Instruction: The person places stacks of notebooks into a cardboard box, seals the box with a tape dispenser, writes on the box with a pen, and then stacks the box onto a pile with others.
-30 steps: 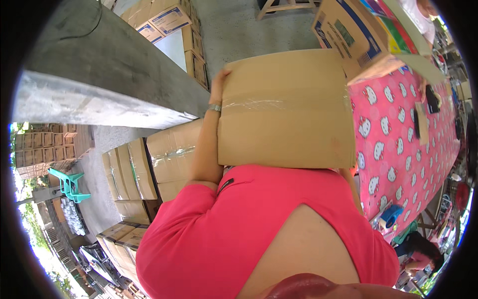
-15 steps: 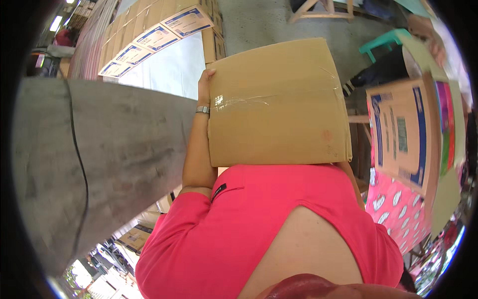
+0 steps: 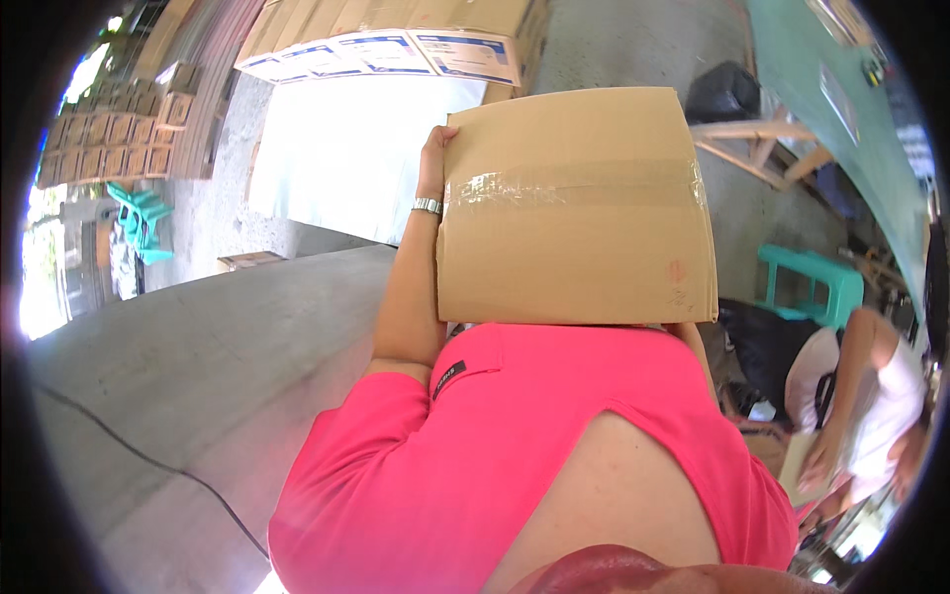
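A brown cardboard box (image 3: 579,218), sealed across its top with clear tape, is held against the front of my pink shirt. Round its far left corner grips my left hand (image 3: 436,153), its thumb over the edge and a metal watch on the wrist. The right forearm shows only as a strip at the box's near right corner; my right hand is hidden under or behind the box.
Ahead on the left, a row of printed cartons (image 3: 465,56) stands on a white-topped surface (image 3: 346,148). A grey surface with a black cable (image 3: 163,457) lies at left. To the right are a green stool (image 3: 811,282), a wooden trestle (image 3: 762,131) and a seated person (image 3: 861,396). More cartons (image 3: 109,139) are stacked far left.
My view has turned toward the right; the opened printed carton at right has left the picture. The cardboard box stays in my hold against my body.
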Motion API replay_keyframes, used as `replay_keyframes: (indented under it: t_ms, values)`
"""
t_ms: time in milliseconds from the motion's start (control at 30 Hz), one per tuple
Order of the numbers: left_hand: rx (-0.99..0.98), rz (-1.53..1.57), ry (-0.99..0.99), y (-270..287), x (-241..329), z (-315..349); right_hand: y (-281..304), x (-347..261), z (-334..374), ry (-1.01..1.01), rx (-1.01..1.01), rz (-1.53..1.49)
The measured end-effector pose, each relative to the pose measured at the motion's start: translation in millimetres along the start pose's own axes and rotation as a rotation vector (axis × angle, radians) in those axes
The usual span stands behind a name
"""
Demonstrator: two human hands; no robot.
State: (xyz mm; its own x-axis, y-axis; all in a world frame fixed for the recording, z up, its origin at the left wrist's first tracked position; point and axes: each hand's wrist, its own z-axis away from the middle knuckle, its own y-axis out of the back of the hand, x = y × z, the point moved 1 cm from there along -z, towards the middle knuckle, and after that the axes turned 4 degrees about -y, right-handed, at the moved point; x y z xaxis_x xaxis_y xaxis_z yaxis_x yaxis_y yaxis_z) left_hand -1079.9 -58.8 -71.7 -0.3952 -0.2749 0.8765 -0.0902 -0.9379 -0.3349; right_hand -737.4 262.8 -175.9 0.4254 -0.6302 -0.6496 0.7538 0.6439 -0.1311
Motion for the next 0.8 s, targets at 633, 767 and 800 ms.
replay_keyframes:
  t_ms: [633, 767, 800]
  values:
    - [0.866, -0.734, -0.291, 226.9, 16.5, -37.7, -365.6, -123.3, -249.0, -0.362, -0.606, 0.732]
    - [0.931, -0.138, -0.193, 225.8, 0.0, -58.7, -420.6, -107.2, -322.8, -0.404, -0.539, 0.871]
    - [0.855, 0.176, -0.13, 224.8, -4.2, -68.3, -434.5, -115.3, -327.7, -0.357, -0.495, 0.988]
